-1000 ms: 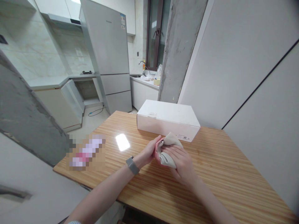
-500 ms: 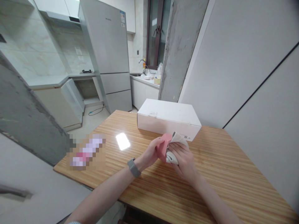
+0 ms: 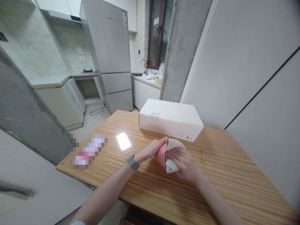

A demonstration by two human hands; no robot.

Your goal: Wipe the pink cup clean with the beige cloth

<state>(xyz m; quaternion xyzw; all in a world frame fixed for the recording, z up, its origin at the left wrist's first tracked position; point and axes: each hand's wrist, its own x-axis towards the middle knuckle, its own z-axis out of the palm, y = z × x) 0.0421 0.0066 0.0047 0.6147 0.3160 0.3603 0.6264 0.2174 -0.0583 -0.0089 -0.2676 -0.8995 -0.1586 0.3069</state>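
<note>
A pink bowl (image 3: 160, 157), tilted with its opening toward the right, is held above the wooden table (image 3: 225, 175). My left hand (image 3: 150, 150) grips its left side, thumb along the upper edge. In my right hand (image 3: 186, 164) is a light grey cloth (image 3: 172, 167), bunched and pressed into the bowl's opening. Part of the cloth folds out above and below the fingers. The bowl's inside is hidden behind the cloth and my right hand.
Behind my hands a white cardboard box (image 3: 170, 117) lies on the table. A blurred-out purple and pink item (image 3: 90, 151) is at the table's left. Further back stand a fridge (image 3: 107, 43) and a sink counter (image 3: 146, 89).
The bowl has turned a little and come slightly lower and nearer, still in my left hand. My right hand has shifted with the cloth against it.
</note>
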